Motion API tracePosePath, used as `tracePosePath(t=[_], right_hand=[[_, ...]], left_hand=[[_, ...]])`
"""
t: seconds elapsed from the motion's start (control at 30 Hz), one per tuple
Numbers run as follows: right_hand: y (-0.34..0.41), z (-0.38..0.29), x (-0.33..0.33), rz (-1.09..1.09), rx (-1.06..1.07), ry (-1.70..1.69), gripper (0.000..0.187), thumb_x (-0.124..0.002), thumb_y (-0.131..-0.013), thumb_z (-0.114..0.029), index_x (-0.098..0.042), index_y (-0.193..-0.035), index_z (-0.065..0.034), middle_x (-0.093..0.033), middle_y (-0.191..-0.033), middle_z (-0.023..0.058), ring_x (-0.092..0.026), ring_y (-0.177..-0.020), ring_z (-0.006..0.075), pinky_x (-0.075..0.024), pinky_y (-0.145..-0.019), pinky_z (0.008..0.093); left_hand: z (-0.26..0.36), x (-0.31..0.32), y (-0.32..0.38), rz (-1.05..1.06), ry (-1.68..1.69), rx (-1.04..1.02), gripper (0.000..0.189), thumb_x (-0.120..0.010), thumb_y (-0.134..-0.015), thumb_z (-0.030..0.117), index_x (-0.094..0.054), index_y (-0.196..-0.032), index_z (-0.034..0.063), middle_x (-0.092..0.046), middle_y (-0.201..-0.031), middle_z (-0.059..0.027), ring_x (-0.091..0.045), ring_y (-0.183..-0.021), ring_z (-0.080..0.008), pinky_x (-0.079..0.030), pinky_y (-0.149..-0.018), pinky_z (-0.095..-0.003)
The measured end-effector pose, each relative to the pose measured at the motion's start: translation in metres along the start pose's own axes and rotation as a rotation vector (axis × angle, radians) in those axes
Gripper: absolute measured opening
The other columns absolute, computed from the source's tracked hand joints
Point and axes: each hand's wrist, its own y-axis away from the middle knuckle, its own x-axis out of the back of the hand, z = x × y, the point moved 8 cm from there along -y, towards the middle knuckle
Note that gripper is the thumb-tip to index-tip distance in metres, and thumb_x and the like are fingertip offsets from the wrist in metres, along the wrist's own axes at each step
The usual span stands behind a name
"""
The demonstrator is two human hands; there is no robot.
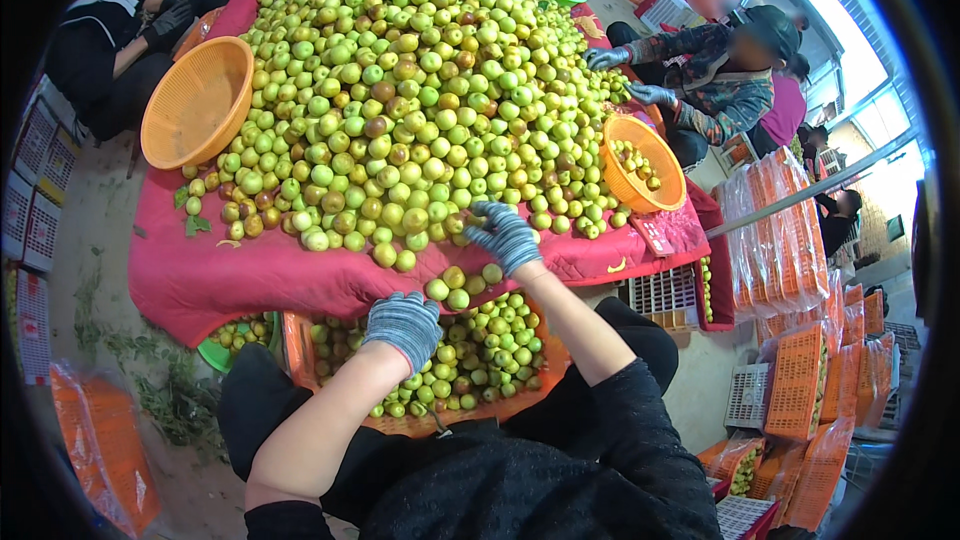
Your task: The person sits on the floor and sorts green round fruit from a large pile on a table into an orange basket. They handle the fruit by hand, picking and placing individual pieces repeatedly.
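Note:
A large heap of green and brownish jujubes (420, 90) lies on a red quilted cloth (300, 270) over a table. My right hand (506, 236), in a grey striped knit glove, is at the heap's near edge, its fingers apart beside the fruit. My left hand (403, 330), gloved alike, is lower, at the cloth's front edge, fingers curled down; its palm is hidden. Several loose jujubes (456, 281) sit at the cloth's edge between my hands. Below, between my knees, an orange crate (551, 352) holds many jujubes.
An orange basket (196, 105) tilts at the left; another orange basket (645, 165) with some jujubes is at the right. A gloved person (712, 82) works at the right, another person (112, 52) sits at the left. Wrapped orange crates (780, 232) are stacked at the right.

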Motion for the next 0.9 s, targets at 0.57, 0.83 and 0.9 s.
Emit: tracePosePath(t=[0.57,0.83,0.9], right_hand=[[0.035,-0.070,0.035,-0.067,-0.079,-0.289,0.035,-0.071,-0.077,-0.012,-0.058,-0.109,-0.0050,-0.060,-0.102,0.0048,-0.056,-0.094,0.0128,-0.0457,-0.085,0.0273],[0.095,0.031,0.230,0.487,-0.387,-0.711,0.024,-0.064,-0.084,-0.019,-0.060,-0.107,-0.0101,-0.059,-0.081,0.0013,-0.056,-0.066,0.0094,-0.0491,-0.061,0.0215],[0.141,0.089,0.265,0.683,-0.422,-0.848,0.023,-0.062,-0.085,-0.016,-0.059,-0.107,-0.0100,-0.060,-0.084,0.0032,-0.056,-0.066,0.0115,-0.0496,-0.062,0.0254]], left_hand=[[-0.002,-0.006,0.004,-0.007,0.050,0.008,0.037,-0.055,-0.082,0.034,-0.058,-0.104,0.0046,-0.059,-0.101,-0.0165,-0.056,-0.097,-0.0314,-0.045,-0.083,-0.0429],[-0.007,-0.019,0.003,-0.040,-0.036,0.015,0.039,-0.051,-0.085,0.036,-0.056,-0.110,0.0056,-0.057,-0.108,-0.0163,-0.054,-0.103,-0.0302,-0.044,-0.088,-0.0411],[-0.001,-0.023,-0.002,-0.064,-0.057,-0.006,0.039,-0.050,-0.085,0.035,-0.056,-0.111,0.0055,-0.057,-0.108,-0.0162,-0.054,-0.104,-0.0299,-0.044,-0.088,-0.0404]])
